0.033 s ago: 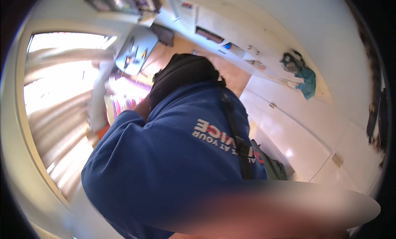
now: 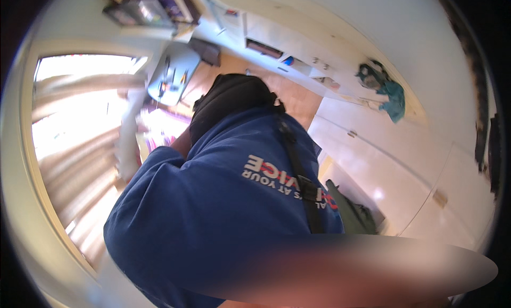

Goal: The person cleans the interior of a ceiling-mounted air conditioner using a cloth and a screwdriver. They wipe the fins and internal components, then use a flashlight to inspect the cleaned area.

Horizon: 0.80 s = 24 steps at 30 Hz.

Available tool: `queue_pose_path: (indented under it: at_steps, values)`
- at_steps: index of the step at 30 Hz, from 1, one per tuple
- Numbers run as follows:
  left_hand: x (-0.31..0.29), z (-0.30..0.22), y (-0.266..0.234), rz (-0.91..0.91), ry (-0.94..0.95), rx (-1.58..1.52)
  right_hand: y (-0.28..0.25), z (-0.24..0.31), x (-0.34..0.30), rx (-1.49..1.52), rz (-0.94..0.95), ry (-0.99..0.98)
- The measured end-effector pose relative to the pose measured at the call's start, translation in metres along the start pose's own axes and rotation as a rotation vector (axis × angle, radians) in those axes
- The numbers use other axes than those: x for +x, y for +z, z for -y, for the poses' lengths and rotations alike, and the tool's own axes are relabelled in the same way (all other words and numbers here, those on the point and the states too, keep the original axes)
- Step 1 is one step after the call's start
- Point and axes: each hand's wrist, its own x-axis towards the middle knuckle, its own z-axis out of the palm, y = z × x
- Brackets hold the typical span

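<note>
A blue sweatshirt [image 2: 202,201] that I wear fills the middle of the head view. A black strap [image 2: 299,169] with a buckle crosses it on the right. At the strap's far end a black padded bag [image 2: 231,103] sits against my front. My left forearm [image 2: 182,143] shows only as a short stretch of skin between the bunched sleeve and the bag. My left hand is hidden beyond the bag. Neither my right arm nor my right hand can be seen. What either hand holds or touches does not show.
A small bluish table [image 2: 186,63] with several tools stands at the far left, near a bright window with beige curtains [image 2: 80,148]. Framed pictures [image 2: 151,10] are at the top. Right are white cupboard doors [image 2: 383,154], a teal cloth [image 2: 393,98] and a dark green item [image 2: 351,207].
The view has shifted slightly, so the table and window sit a little lower in the picture. My left forearm stays beside the bag.
</note>
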Motion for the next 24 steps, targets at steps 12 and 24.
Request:
queue_pose_path:
  at_steps: [12, 24]
  values:
    - [0.099, -0.157, -0.145, -0.06, 0.25, 0.372, 0.045, -0.052, -0.009, 0.374, -0.14, 0.078]
    - [0.132, -0.326, -0.115, 0.146, 0.635, 0.786, 0.191, -0.127, -0.01, 0.9, -0.178, 0.258]
